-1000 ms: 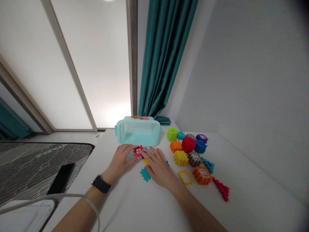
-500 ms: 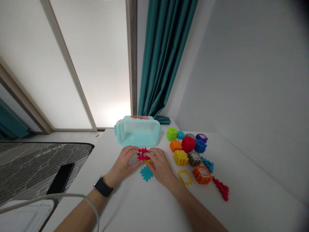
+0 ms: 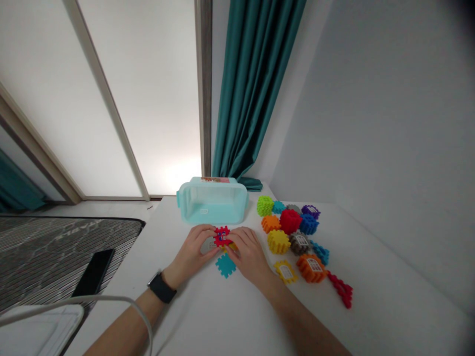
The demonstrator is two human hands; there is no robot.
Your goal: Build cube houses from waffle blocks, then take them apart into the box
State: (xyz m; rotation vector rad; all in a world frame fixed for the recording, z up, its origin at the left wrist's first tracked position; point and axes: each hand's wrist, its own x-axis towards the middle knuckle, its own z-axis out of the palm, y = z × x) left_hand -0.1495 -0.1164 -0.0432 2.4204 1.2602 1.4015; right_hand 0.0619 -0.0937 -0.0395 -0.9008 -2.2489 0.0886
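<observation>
Drawn closer together, left hand [image 3: 191, 249], right hand [image 3: 249, 256], both pinching red plastic block [image 3: 222, 236]

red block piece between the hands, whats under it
A yellow block piece shows just below the red piece, and a teal piece lies nearer on the table. The left hand and right hand hide whatever else lies beneath.

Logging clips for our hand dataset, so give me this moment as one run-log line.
left hand: holds red waffle-block panel | right hand: holds same panel | nearby: teal waffle-block panel, aqua plastic box
</observation>
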